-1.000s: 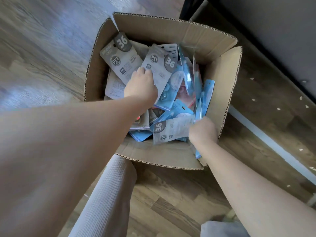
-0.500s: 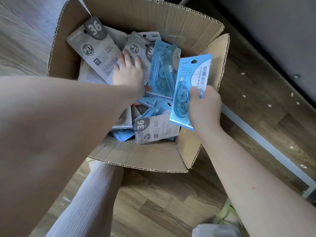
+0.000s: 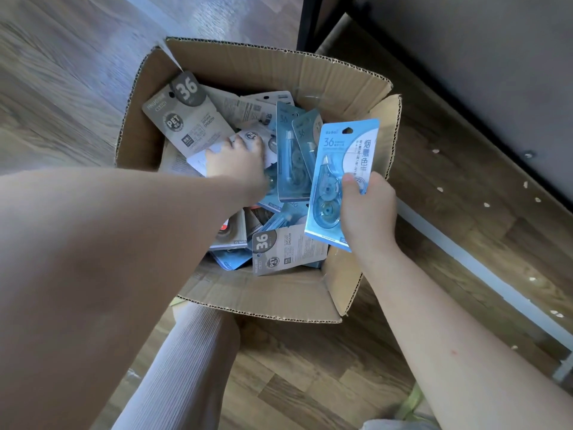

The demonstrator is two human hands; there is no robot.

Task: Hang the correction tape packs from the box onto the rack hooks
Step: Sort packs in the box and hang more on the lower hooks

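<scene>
Right hand (image 3: 367,209) is pinching a blue correction tape pack (image 3: 342,169) by its lower edge, holding it upright above the cardboard box (image 3: 273,65). Left hand (image 3: 237,162) is reaching into the pile, fingers curling onto a grey pack (image 3: 251,141) (exact grip unclear). Best practice: keeping the hang-hole end free. Packs are flat glossy cards with clear blisters; box is corrugated and rough-edged. Rack isn't showing.

Packs (image 3: 288,252) in the box (image 3: 263,66) on the floor (image 3: 62,72) — rack base (image 3: 465,265) right.
</scene>
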